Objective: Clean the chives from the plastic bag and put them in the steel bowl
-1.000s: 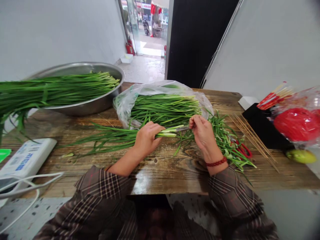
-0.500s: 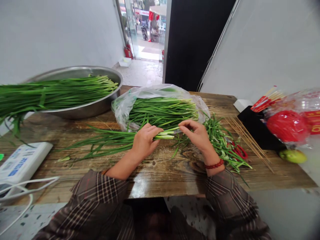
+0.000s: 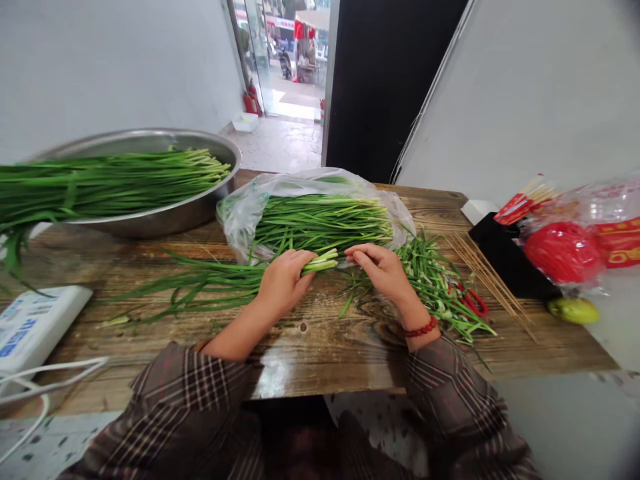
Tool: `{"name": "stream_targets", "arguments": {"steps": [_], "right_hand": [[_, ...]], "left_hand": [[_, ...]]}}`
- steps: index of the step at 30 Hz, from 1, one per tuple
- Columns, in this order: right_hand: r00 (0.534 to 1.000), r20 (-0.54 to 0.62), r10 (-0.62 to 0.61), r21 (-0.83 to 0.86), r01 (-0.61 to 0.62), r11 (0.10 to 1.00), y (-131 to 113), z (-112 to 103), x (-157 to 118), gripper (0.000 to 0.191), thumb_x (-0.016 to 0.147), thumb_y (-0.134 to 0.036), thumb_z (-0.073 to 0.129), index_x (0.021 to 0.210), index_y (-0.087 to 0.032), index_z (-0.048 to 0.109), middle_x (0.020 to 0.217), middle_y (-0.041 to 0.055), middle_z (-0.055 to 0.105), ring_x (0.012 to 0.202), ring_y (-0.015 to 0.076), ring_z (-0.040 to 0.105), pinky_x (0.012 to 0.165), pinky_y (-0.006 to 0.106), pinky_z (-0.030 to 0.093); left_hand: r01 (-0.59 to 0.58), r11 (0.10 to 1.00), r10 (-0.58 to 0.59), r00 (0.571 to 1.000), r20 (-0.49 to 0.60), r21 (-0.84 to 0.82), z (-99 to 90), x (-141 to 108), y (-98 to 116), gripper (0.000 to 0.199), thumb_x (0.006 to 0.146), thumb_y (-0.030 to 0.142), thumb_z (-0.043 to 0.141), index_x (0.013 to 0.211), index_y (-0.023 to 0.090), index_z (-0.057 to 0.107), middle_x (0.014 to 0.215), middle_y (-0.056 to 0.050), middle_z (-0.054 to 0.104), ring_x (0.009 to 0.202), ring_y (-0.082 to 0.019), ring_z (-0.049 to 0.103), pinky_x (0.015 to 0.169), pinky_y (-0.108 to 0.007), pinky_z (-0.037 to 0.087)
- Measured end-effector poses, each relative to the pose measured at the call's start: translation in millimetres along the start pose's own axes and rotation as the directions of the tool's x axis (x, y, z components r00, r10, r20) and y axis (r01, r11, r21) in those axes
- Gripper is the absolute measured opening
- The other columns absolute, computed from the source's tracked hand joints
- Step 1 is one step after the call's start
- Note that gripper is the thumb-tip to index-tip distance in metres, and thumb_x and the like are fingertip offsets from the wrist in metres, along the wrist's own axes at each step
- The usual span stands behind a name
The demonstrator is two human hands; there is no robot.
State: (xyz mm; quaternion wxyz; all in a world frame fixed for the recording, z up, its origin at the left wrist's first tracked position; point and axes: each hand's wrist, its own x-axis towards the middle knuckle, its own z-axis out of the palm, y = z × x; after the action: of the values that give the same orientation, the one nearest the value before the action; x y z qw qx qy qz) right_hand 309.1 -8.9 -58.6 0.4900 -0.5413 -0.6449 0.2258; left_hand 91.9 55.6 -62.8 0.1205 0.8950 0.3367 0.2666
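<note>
My left hand (image 3: 283, 280) is closed around a small bunch of garlic chives (image 3: 210, 279), whose pale cut ends stick out to the right. Long green leaves trail left over the wooden table (image 3: 320, 347). Just right of those ends, my right hand (image 3: 380, 270) has thumb and fingertips pinched together; anything between them is too small to make out. Behind both hands, more garlic chives (image 3: 320, 217) lie in an open clear plastic bag (image 3: 243, 220). A loose heap of green scraps (image 3: 430, 283) spreads beside my right wrist.
At the left back stands a steel basin (image 3: 200, 208) with a large chive bundle (image 3: 125, 180). A white device (image 3: 45, 327) with cables lies front left. On the right are red-handled scissors (image 3: 473, 303), thin sticks (image 3: 493, 287), a black box (image 3: 505, 257) and a yellow-green fruit (image 3: 574, 310).
My right fingertips, earlier at the end of a stem, are now apart from the bunch. The left hand's stems now tilt up slightly. The whole view has shifted a little.
</note>
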Motion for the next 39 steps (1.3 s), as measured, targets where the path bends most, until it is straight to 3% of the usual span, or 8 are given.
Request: {"name": "stream_targets", "arguments": {"steps": [6, 11, 13, 16, 18, 21, 30, 39], "right_hand": [[0.931, 0.327, -0.164, -0.252, 0.253, 0.934, 3.2, 10.4, -2.1, 0.023, 0.091, -0.027, 0.056, 0.107, -0.019, 0.070, 0.110, 0.0099, 0.071, 0.104, 0.0214, 0.062, 0.095, 0.039, 0.046], [0.772, 0.631, -0.078, -0.002, 0.101, 0.995, -5.3, 6.5, -5.7, 0.025, 0.090, -0.034, 0.056, 0.087, -0.016, 0.073, 0.081, 0.0051, 0.072, 0.074, 0.0144, 0.065, 0.072, 0.027, 0.050], [0.824, 0.566, -0.027, 0.015, 0.022, 1.000, -6.9, 2.6, -5.5, 0.026, 0.089, -0.036, 0.056, 0.086, -0.017, 0.074, 0.078, 0.0033, 0.073, 0.069, 0.0133, 0.064, 0.068, 0.025, 0.049], [0.992, 0.122, 0.007, -0.057, 0.000, 0.998, -1.5, -3.8, -1.3, 0.023, 0.088, -0.035, 0.057, 0.090, -0.020, 0.074, 0.086, 0.0037, 0.074, 0.080, 0.0157, 0.067, 0.075, 0.028, 0.049], [0.987, -0.158, -0.012, -0.119, -0.007, 0.993, 7.1, -9.3, 5.0, 0.023, 0.088, -0.034, 0.056, 0.094, -0.020, 0.073, 0.091, 0.0052, 0.074, 0.085, 0.0170, 0.066, 0.078, 0.030, 0.049], [0.939, -0.334, -0.081, -0.252, -0.007, 0.968, 22.4, -19.6, 19.1, 0.024, 0.089, -0.032, 0.054, 0.096, -0.019, 0.073, 0.095, 0.0072, 0.073, 0.086, 0.0184, 0.065, 0.078, 0.033, 0.049], [0.937, -0.253, -0.241, -0.672, 0.010, 0.740, 45.9, -30.7, 43.9, 0.014, 0.085, -0.027, 0.061, 0.091, -0.021, 0.072, 0.104, 0.0093, 0.068, 0.103, 0.0257, 0.056, 0.096, 0.044, 0.038], [0.988, -0.139, -0.065, -0.300, 0.021, 0.954, 12.4, -28.7, 24.1, 0.018, 0.091, -0.031, 0.050, 0.085, -0.020, 0.062, 0.074, 0.0013, 0.066, 0.069, 0.0155, 0.057, 0.068, 0.028, 0.042]], "left_hand": [[0.144, 0.949, -0.178, 0.979, -0.098, -0.280, -5.0, 3.2, -1.2, 0.016, 0.090, 0.028, 0.048, 0.091, 0.018, 0.060, 0.075, 0.001, 0.063, 0.070, -0.014, 0.059, 0.067, -0.024, 0.043], [0.158, 0.948, -0.202, 0.970, -0.137, -0.277, -6.8, 4.5, -0.6, 0.018, 0.089, 0.032, 0.049, 0.091, 0.018, 0.061, 0.077, 0.002, 0.063, 0.070, -0.012, 0.056, 0.067, -0.023, 0.043], [0.147, 0.956, -0.190, 0.969, -0.155, -0.253, -6.1, 5.2, -0.5, 0.020, 0.086, 0.033, 0.053, 0.093, 0.017, 0.062, 0.085, 0.000, 0.067, 0.076, -0.014, 0.058, 0.070, -0.023, 0.044], [0.158, 0.954, -0.199, 0.969, -0.145, -0.254, -3.3, 5.6, -0.7, 0.025, 0.085, 0.035, 0.056, 0.100, 0.017, 0.065, 0.091, -0.002, 0.071, 0.080, -0.016, 0.061, 0.071, -0.025, 0.045], [0.166, 0.953, -0.199, 0.973, -0.112, -0.253, -0.5, 5.4, -1.2, 0.026, 0.086, 0.035, 0.054, 0.099, 0.017, 0.067, 0.090, -0.003, 0.072, 0.080, -0.017, 0.063, 0.070, -0.025, 0.045], [0.155, 0.953, -0.178, 0.982, -0.066, -0.261, 3.6, 4.9, -2.1, 0.027, 0.088, 0.034, 0.051, 0.097, 0.016, 0.070, 0.089, -0.004, 0.074, 0.080, -0.018, 0.065, 0.070, -0.025, 0.045], [0.122, 0.945, -0.155, 0.984, -0.088, -0.303, 1.9, 4.6, 0.0, 0.026, 0.090, 0.033, 0.051, 0.096, 0.016, 0.071, 0.089, -0.002, 0.074, 0.079, -0.016, 0.065, 0.070, -0.023, 0.044], [0.103, 0.951, -0.176, 0.955, -0.238, -0.290, -4.2, 3.8, 3.3, 0.028, 0.092, 0.036, 0.050, 0.090, 0.016, 0.069, 0.086, -0.003, 0.071, 0.079, -0.016, 0.063, 0.074, -0.026, 0.047]]}}
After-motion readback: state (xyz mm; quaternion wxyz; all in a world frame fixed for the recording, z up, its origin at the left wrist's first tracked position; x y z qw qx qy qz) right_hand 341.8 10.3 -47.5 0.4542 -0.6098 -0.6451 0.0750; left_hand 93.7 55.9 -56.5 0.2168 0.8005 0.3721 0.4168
